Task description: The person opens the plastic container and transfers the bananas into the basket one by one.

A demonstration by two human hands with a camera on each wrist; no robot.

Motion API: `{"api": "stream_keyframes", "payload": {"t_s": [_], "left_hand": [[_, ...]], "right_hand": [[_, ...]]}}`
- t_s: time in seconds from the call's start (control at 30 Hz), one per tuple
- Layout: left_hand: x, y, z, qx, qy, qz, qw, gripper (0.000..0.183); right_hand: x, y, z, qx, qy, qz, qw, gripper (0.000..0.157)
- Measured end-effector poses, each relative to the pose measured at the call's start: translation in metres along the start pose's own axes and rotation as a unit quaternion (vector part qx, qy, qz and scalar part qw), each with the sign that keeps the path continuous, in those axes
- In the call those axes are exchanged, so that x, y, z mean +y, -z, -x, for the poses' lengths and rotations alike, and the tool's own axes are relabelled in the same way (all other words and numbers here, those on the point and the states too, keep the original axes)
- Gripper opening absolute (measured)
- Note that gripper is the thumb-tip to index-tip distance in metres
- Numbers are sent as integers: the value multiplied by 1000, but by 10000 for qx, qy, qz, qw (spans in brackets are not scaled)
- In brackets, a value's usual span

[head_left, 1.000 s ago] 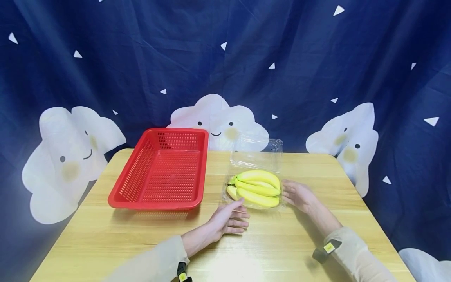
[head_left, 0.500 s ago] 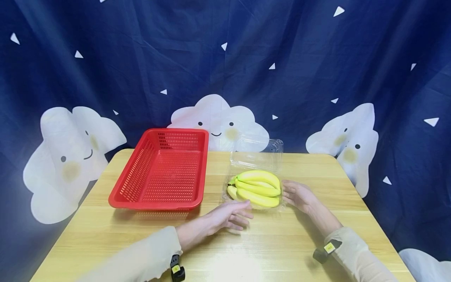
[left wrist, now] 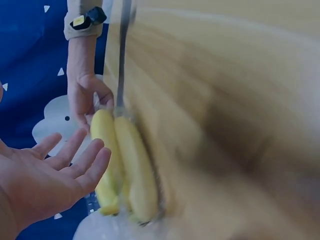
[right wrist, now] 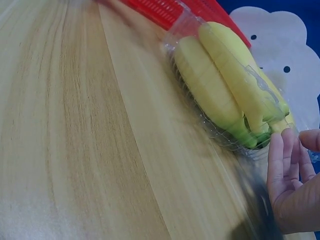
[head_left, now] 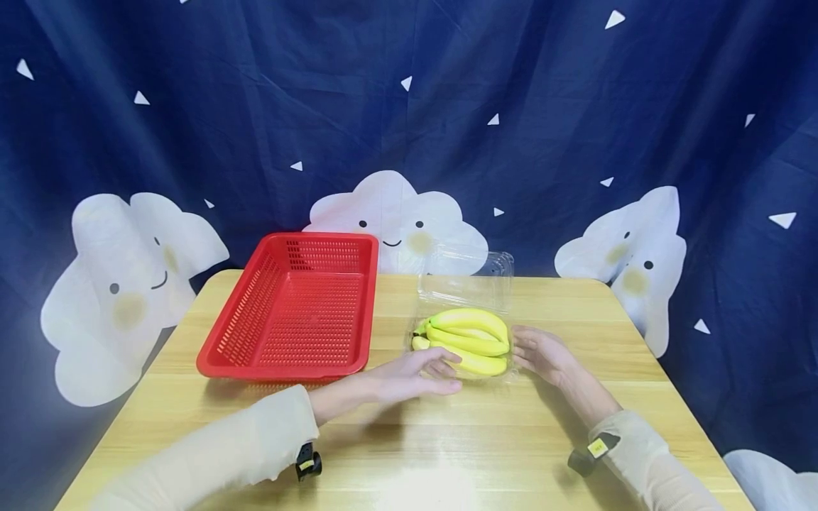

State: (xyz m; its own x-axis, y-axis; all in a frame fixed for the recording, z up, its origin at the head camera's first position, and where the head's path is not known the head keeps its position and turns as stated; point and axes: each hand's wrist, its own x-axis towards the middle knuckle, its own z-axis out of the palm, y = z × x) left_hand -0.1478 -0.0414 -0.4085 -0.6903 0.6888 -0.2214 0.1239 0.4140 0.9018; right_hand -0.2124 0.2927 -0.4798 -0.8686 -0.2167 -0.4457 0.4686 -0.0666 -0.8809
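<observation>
Several yellow bananas (head_left: 469, 344) lie in a clear plastic clamshell box (head_left: 465, 289), whose lid stands raised at the back. My left hand (head_left: 412, 376) hovers at the box's front left corner with nothing in it, overlapping the nearest banana in the head view. Its fingers spread loosely in the left wrist view, apart from the fruit. At the right end of the box is my right hand (head_left: 543, 355). In the right wrist view its fingers (right wrist: 278, 160) are nearly straight, their tips right at the box's clear end wall, with the thumb held apart.
A red perforated plastic basket (head_left: 281, 372) stands left of the box on the wooden table (head_left: 511, 440). Behind the table's far edge hangs a dark blue curtain (head_left: 549, 85) with printed clouds.
My left hand has turned over and moved slightly forward, up to the front of the bananas, its forearm swinging left. The right hand, box and basket stay where they were.
</observation>
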Motion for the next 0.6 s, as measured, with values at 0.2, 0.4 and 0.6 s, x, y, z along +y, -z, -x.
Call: {"api": "stream_keyframes", "payload": {"t_s": [0.2, 0.4, 0.6], "left_hand": [[13, 9, -2, 209, -372, -1582, 9865, 69], [21, 11, -10, 368, -662, -3103, 9476, 74], [20, 17, -26, 239, -923, -4331, 8963, 79]], "right_hand": [[-2, 2, 1, 24, -5, -52, 10000, 43], [-5, 2, 4, 34, 36, -25, 10000, 34], [-4, 0, 5, 55, 37, 13, 10000, 35]]}}
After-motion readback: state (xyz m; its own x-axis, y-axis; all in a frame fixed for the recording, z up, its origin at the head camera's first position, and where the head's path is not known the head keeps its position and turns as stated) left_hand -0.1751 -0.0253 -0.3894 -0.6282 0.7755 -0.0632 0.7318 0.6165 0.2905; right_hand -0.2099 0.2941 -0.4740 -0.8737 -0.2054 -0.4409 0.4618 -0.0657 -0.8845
